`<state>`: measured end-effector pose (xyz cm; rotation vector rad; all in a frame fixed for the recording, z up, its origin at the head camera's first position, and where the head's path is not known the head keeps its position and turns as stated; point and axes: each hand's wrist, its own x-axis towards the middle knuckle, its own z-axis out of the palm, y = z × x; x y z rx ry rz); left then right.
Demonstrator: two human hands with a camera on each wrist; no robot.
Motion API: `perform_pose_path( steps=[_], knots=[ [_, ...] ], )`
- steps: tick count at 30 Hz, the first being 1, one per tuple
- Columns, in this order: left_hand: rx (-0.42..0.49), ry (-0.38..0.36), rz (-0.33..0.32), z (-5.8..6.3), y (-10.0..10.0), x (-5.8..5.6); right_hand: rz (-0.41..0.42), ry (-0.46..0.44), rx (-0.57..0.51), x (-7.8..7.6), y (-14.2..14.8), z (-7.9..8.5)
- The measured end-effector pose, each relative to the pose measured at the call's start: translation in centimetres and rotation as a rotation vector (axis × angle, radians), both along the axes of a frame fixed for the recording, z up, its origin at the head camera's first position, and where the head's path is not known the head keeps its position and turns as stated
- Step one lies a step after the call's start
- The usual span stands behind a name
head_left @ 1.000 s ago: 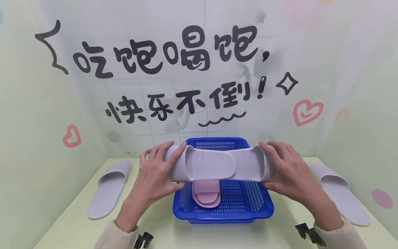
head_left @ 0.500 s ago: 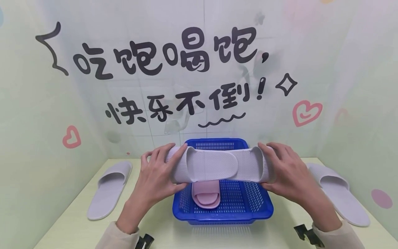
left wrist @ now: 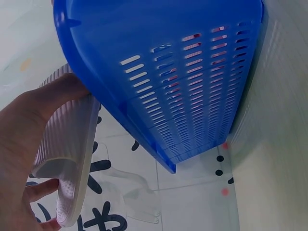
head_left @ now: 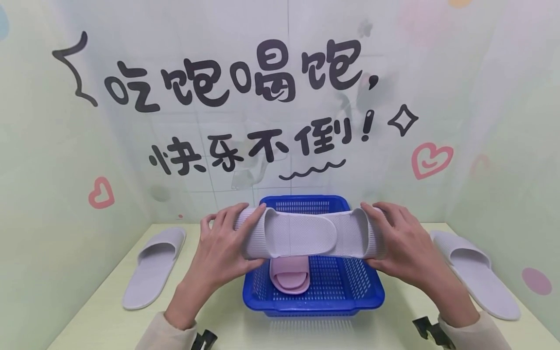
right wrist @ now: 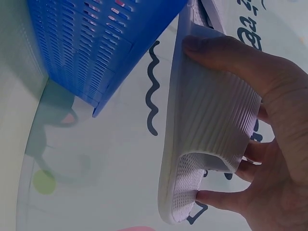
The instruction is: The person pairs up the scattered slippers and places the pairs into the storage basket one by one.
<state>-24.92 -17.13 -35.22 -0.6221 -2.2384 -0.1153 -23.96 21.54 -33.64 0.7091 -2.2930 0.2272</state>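
My left hand [head_left: 224,243] grips the ribbed strap end of a pale lilac slipper [head_left: 302,236], thumb below and fingers over the top. The matching slipper [head_left: 352,234] is held the same way at its strap by my right hand [head_left: 404,245]. Both are raised sideways over the blue basket [head_left: 312,305], insoles facing me. Their heel ends overlap, the left slipper's heel lying over the right one's, which it hides. Inside the basket a pink slipper [head_left: 290,272] shows partly, its upper end covered by the held pair. Ribbed straps show in both wrist views.
A grey-lilac slipper [head_left: 155,267] lies on the pale table [head_left: 96,311] at the left. Another like it [head_left: 477,274] lies at the right, beyond my forearm. Behind stands a printed wall [head_left: 262,116] with dark lettering; side walls flank the table.
Both hands have come very slightly closer together, so the slippers' heels overlap a little more. The basket and the other slippers stay where they were.
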Motion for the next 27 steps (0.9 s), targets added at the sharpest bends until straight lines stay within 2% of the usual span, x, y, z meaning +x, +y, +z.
perform_pose_path(
  steps=[27],
  knots=[
    [0.004,0.015,-0.011,-0.15,0.22,0.09,-0.003,0.014,-0.012,0.19,-0.2,-0.06]
  ],
)
